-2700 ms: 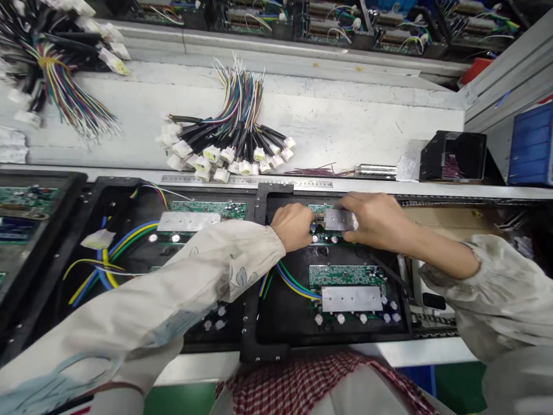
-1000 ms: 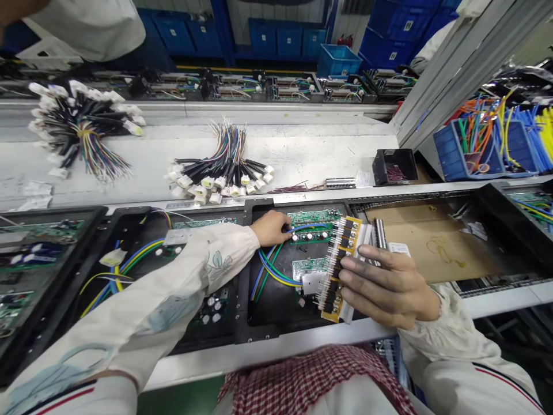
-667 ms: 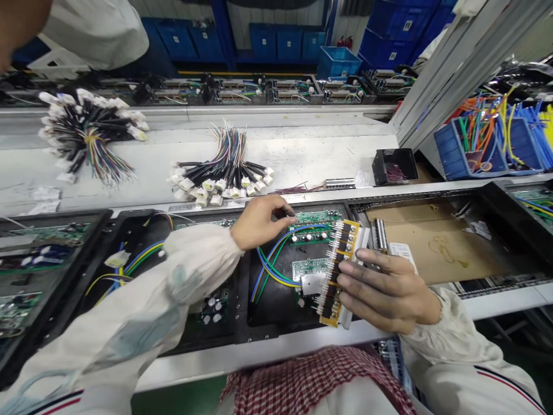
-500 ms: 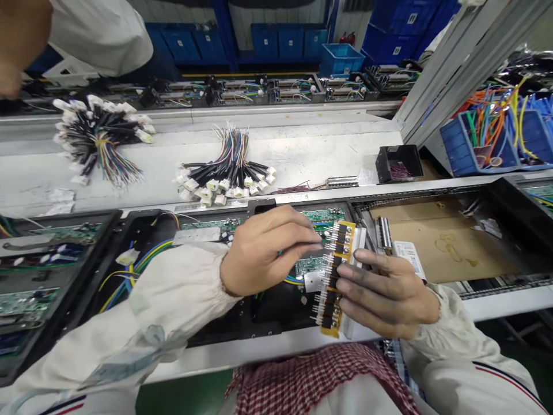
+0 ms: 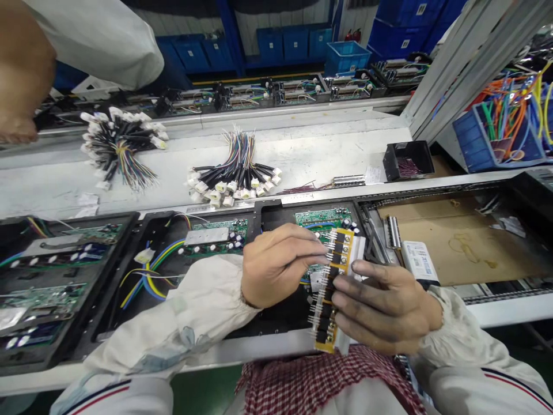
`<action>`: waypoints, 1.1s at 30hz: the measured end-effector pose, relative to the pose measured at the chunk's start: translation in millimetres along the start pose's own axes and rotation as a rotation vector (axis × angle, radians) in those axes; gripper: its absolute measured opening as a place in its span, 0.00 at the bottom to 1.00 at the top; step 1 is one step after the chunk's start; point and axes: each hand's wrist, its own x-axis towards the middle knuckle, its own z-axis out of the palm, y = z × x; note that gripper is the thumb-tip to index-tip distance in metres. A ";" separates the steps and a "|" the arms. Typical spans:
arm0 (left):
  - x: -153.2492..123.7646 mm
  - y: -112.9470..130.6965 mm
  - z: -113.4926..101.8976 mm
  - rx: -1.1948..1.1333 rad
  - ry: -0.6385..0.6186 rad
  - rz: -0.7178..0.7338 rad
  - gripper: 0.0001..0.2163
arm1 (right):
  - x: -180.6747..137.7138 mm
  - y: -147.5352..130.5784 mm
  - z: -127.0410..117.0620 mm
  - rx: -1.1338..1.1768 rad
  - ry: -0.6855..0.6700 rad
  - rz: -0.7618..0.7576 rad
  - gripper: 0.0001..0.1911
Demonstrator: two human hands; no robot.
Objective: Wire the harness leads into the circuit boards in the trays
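Right hand (image 5: 384, 305): fingers grasping a component strip (image 5: 327, 290) from its pale metal backing (image 5: 356, 249), right of centre in the lower frame; the grip presumably keeps the pins bare.

Left hand (image 5: 280, 265): centre, thumb and forefinger drawn together at the strip's upper pins; pinching or merely touching, cannot tell. Strip tilted, pins facing left, apparently to suit these fingertips.

Black tray (image 5: 268, 206): centre, behind the hands, bearing a green circuit board (image 5: 323, 215).

White box (image 5: 419, 262): right, on the edge of a cardboard sheet (image 5: 432, 230).

Wire bundle (image 5: 242, 167), upper centre: connectors toward the viewer, likely for easy picking.

Black bin (image 5: 391, 167): upper right, purple wires inside, seemingly to keep them gathered.

Blue bin (image 5: 470, 144): far right, coloured wires upright.

Co-worker's hand (image 5: 19, 124): upper left edge.
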 end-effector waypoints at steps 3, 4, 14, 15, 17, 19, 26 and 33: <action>-2.9 0.3 1.0 -0.024 0.020 -0.038 0.03 | 1.6 0.1 4.1 -0.027 -0.006 -0.012 0.11; -3.7 0.1 1.4 -0.031 0.028 -0.048 0.03 | 1.7 -0.5 5.9 -0.038 0.010 -0.009 0.11; -14.6 -3.4 3.9 -0.111 0.069 -0.128 0.04 | 6.3 -8.9 12.7 -0.008 0.008 0.076 0.11; -15.8 -4.2 3.8 -0.118 0.067 -0.131 0.04 | 7.3 -8.6 13.7 -0.010 0.016 0.077 0.11; -17.8 -5.6 3.6 -0.132 0.060 -0.140 0.04 | 8.6 -7.9 16.6 -0.025 0.066 0.062 0.11; -18.5 -6.0 3.5 -0.141 0.056 -0.158 0.05 | 9.3 -7.2 19.0 -0.036 0.101 0.042 0.10; -10.2 -1.8 -2.9 -0.363 -0.026 -0.530 0.02 | 5.4 -10.2 15.1 -0.028 -0.028 0.103 0.10; -5.5 1.3 -14.5 -0.784 -0.237 -0.988 0.06 | -6.5 -8.2 16.1 -0.075 -0.074 0.006 0.13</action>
